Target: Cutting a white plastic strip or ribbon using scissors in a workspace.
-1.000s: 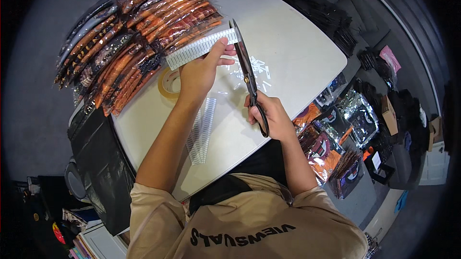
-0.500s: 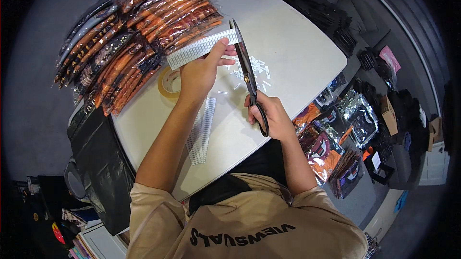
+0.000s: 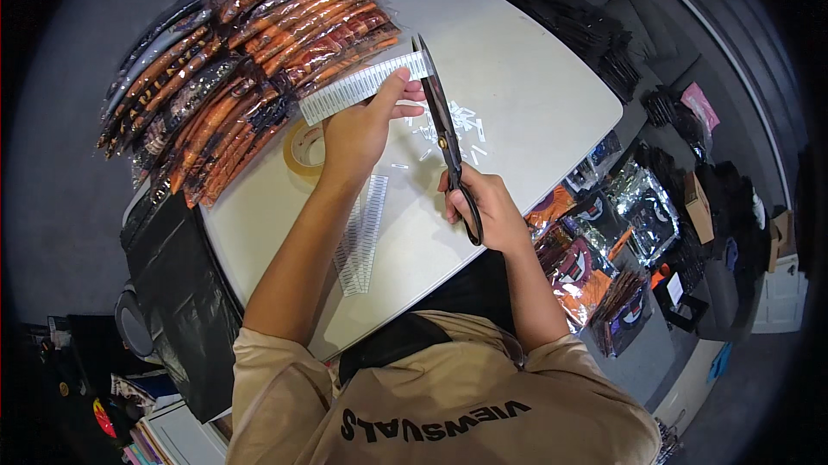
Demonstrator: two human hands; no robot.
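Note:
My left hand [image 3: 371, 124] grips a white strip of small printed labels [image 3: 345, 89] between thumb and fingers, held level above the table. Long black scissors [image 3: 446, 140] are held upright in my right hand [image 3: 483, 206], their blades at the strip's right end. Beneath them a scatter of small cut white slips [image 3: 468, 120] lies on the white table [image 3: 535, 111]. A roll of tape [image 3: 293, 152] sits behind my left wrist, partly hidden by it, and more label strips [image 3: 369, 232] lie to the right of my left forearm.
Stacks of bagged orange and dark garments [image 3: 216, 146] fill the table's left. Black bags [image 3: 569, 16] are heaped beyond the far edge, and more bagged items [image 3: 578, 267] lie right of the table, near a cardboard box [image 3: 698, 204]. Black plastic sheeting [image 3: 177, 292] covers the near left.

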